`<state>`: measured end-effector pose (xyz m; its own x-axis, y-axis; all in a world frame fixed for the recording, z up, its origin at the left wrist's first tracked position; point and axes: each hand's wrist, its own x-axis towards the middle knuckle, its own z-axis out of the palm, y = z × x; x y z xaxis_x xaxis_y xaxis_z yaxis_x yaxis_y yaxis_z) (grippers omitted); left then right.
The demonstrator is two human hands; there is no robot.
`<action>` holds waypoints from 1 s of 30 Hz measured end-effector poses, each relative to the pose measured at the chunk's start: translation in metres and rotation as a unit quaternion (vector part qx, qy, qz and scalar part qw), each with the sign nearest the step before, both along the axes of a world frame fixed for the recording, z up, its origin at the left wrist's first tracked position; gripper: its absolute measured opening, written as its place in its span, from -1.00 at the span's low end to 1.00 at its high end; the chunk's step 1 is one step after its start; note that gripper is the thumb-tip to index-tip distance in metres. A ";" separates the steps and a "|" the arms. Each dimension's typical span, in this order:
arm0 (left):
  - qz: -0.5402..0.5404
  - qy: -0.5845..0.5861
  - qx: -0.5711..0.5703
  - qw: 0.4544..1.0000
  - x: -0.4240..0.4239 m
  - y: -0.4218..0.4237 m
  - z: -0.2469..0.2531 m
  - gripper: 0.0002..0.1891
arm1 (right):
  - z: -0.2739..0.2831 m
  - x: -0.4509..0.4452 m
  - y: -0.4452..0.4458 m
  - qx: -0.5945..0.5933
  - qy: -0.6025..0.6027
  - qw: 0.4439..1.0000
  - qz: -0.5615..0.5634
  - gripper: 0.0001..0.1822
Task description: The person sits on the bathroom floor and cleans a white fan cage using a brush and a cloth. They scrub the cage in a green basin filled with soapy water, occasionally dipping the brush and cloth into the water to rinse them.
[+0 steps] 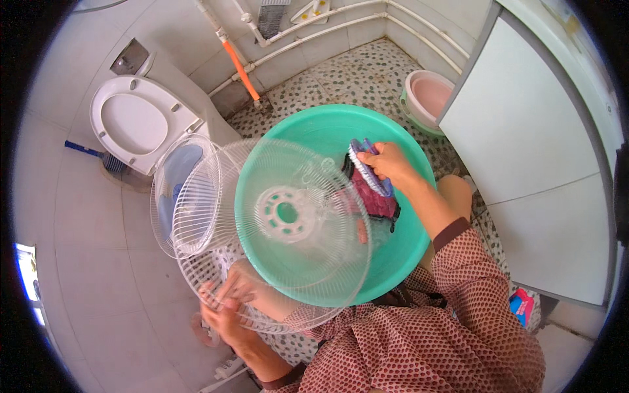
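Observation:
My left hand [223, 309] grips the lower left edge of a round wire fan grille [287, 290] with a white hub ring, which covers much of a large green plastic basin [408, 265]. My right hand [388, 164] holds a purple-backed scrub brush [371, 172] with white bristles over the basin's right side. Under the brush lies a dark red cloth [376, 199] with black edging. A small brownish piece [362, 231] is beside the cloth; I cannot tell what it is. Another part of a fan, a wire cage with blue blades [172, 172] in it, stands left of the basin.
A white toilet [132, 123] is at the upper left, with a blue-handled toilet brush [105, 157] beside it. Stacked pink and green basins [427, 98] stand at the upper right, near a white panel [530, 118]. White pipes [324, 32] run along the back wall. A pink and blue packet [522, 307] lies at the lower right.

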<state>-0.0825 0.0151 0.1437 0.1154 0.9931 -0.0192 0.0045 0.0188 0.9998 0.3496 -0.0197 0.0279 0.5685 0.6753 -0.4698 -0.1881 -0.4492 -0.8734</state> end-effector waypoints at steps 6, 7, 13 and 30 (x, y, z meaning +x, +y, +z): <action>0.008 -0.097 -0.020 0.995 -0.046 0.028 -0.032 -0.25 | -0.050 -0.028 0.030 0.027 0.161 0.987 0.005 -0.67; 0.008 -0.099 -0.020 0.995 -0.048 0.026 -0.032 -0.24 | -0.045 -0.027 0.030 0.040 0.182 0.982 0.033 -0.68; 0.001 -0.046 0.012 0.999 -0.012 0.020 -0.002 -0.26 | -0.077 -0.025 0.047 -0.075 -0.050 0.994 0.054 -0.60; -0.098 -0.002 -0.025 0.995 0.090 -0.002 0.009 -0.22 | -0.042 -0.009 0.044 -0.055 -0.222 0.968 0.098 -0.47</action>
